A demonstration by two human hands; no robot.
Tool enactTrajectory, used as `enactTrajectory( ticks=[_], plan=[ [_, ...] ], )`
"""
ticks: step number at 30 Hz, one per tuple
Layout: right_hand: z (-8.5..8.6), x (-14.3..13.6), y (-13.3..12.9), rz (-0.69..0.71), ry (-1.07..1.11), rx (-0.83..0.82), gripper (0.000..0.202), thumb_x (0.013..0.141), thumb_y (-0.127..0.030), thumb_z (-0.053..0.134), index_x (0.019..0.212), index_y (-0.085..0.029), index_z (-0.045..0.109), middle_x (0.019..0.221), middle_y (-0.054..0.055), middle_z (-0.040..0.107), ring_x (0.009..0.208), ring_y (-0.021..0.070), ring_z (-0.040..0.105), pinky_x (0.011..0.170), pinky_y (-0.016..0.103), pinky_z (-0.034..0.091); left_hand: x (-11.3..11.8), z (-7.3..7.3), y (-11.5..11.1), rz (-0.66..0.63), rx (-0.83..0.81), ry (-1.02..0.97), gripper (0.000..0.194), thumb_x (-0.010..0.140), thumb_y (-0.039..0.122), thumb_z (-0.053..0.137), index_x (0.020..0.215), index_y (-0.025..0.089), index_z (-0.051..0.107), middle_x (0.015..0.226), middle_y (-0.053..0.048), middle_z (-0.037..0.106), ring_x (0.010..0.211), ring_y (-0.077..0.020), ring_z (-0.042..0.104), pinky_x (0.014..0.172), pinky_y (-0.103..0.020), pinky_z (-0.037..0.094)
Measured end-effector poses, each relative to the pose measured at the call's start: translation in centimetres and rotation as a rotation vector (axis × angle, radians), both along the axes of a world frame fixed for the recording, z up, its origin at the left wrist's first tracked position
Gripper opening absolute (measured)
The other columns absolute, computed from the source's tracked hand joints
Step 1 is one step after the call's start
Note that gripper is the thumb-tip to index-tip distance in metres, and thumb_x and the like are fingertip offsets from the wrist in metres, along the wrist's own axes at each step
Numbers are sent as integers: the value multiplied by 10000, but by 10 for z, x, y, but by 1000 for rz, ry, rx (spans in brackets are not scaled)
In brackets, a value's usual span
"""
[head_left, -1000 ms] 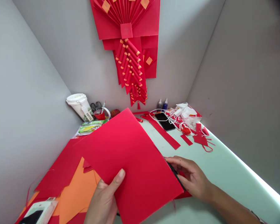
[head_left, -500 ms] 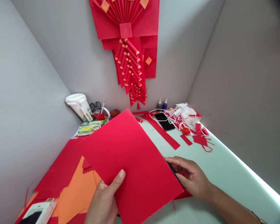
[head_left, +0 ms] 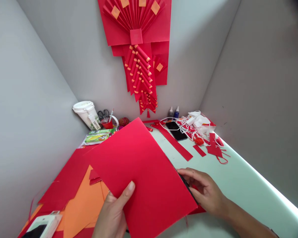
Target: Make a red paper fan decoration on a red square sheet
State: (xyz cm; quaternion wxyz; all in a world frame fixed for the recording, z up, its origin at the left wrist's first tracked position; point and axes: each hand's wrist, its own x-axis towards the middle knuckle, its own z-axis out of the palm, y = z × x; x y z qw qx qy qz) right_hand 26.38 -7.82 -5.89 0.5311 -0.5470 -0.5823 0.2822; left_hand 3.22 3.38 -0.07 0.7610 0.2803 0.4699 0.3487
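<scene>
A large red card [head_left: 149, 175] is held up slantwise over the table. My left hand [head_left: 114, 210] grips its lower left edge, thumb on top and fingers underneath. At the card's right edge my right hand [head_left: 205, 190] is closed around a slim black object [head_left: 186, 183], which lies along that edge. The card hides most of this object, so its kind does not show. A second red piece [head_left: 200, 209] peeks out beneath the card's lower right corner, and a thin red strand hangs near it.
Orange and red sheets [head_left: 83, 205] lie at left with a white case [head_left: 43, 226]. Behind stand a white cup [head_left: 85, 115], scissors [head_left: 103, 114] and two small bottles [head_left: 176, 112]. A phone [head_left: 175, 130], red strips and tangled scraps [head_left: 197, 122] lie back right. Red decorations [head_left: 141, 66] hang on the wall.
The view has shifted slightly, so everything sits a little lower and to the right. Both hands keep the same hold on the card and the black object.
</scene>
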Motion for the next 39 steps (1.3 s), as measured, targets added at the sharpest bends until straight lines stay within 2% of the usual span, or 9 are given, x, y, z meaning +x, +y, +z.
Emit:
enactTrajectory(
  ticks=[9, 14, 19, 23, 28, 35, 39],
  plan=[
    [2, 1, 3, -9, -29, 21, 459, 865, -121, 521, 1282, -300, 584, 1129, 80, 642, 889, 197, 613, 782, 294, 505, 0, -2, -2, -13, 7, 1, 603, 712, 228, 809, 1274, 233, 591, 1210, -121, 696, 1085, -334, 662, 926, -446, 564],
    [2, 0, 2, -28, -40, 12, 472, 859, -113, 519, 1280, -315, 593, 1071, 64, 660, 810, 176, 593, 733, 280, 498, 0, -1, -2, -2, -2, -4, 701, 705, 217, 816, 1344, 251, 529, 1234, -124, 682, 1090, -335, 659, 925, -452, 565],
    [0, -1, 2, -36, 39, -15, 403, 887, -166, 545, 1261, -302, 614, 1046, 72, 661, 822, 178, 607, 737, 279, 514, 0, -1, -3, 1, 7, 9, 685, 710, 207, 812, 1331, 262, 530, 1248, -113, 676, 1102, -324, 654, 928, -442, 564],
    [0, 1, 1, -24, 154, -29, 363, 897, -195, 555, 1244, -282, 620, 1026, 79, 655, 864, 187, 621, 766, 287, 532, 0, -2, -1, 23, 18, 13, 600, 697, 205, 817, 1255, 242, 599, 1205, -109, 699, 1062, -330, 674, 910, -447, 575],
    [2, 1, 0, 7, 101, -39, 360, 895, -278, 568, 1249, -237, 624, 1024, 108, 668, 879, 218, 632, 782, 322, 548, 0, -4, 1, 18, 20, 1, 575, 704, 230, 815, 1241, 251, 612, 1203, -99, 702, 1064, -321, 675, 920, -438, 572],
    [0, -1, 3, -2, 88, -45, 348, 914, -278, 554, 1256, -262, 620, 1099, 99, 658, 877, 202, 630, 779, 305, 535, 0, -4, -1, -10, 14, 0, 663, 705, 225, 819, 1311, 261, 554, 1253, -114, 672, 1086, -330, 662, 926, -457, 565],
    [-1, -1, 3, 10, 117, -49, 346, 930, -293, 548, 1270, -275, 609, 1057, 90, 656, 878, 200, 624, 777, 307, 529, 2, -2, -2, -20, -6, -35, 669, 722, 219, 805, 1332, 270, 534, 1272, -111, 661, 1124, -326, 641, 942, -447, 556]
  ],
)
